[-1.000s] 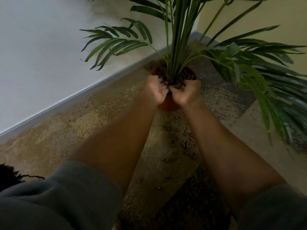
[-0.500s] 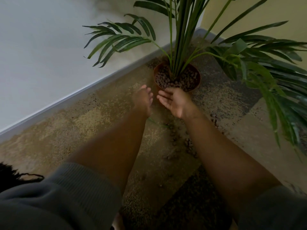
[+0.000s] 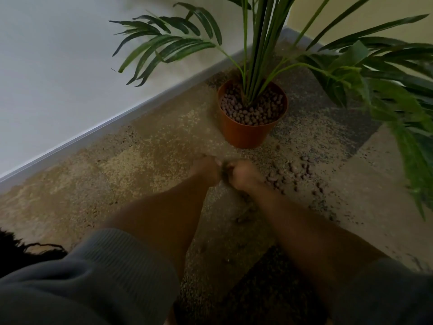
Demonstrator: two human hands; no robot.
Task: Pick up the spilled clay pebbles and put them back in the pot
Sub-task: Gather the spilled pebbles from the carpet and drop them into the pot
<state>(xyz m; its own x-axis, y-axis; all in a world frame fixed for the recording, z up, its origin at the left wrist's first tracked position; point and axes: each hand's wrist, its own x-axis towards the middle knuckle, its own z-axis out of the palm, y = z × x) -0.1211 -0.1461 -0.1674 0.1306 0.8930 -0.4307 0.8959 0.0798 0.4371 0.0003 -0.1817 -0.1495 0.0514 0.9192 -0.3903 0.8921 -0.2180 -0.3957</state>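
Observation:
An orange pot [image 3: 246, 134] with a palm plant [image 3: 257, 43] stands on the carpet near the corner, filled with brown clay pebbles [image 3: 253, 111]. Spilled pebbles [image 3: 297, 172] lie scattered on the carpet in front of the pot and to its right. Just in front of the pot, my left hand [image 3: 206, 170] and my right hand [image 3: 241, 173] rest side by side on the floor. Their fingers are curled toward each other around a dark clump of pebbles. Both hands are blurred, and what lies under them is hidden.
A white wall with a grey baseboard [image 3: 93, 134] runs diagonally on the left and meets a yellowish wall behind the pot. Long green fronds [image 3: 403, 109] hang low over the carpet on the right. A few stray pebbles [image 3: 243, 218] lie between my forearms.
My hands were over the pot rim, then opened and drew back. Now they are down on the carpet, curled together. The view has shifted closer and lower.

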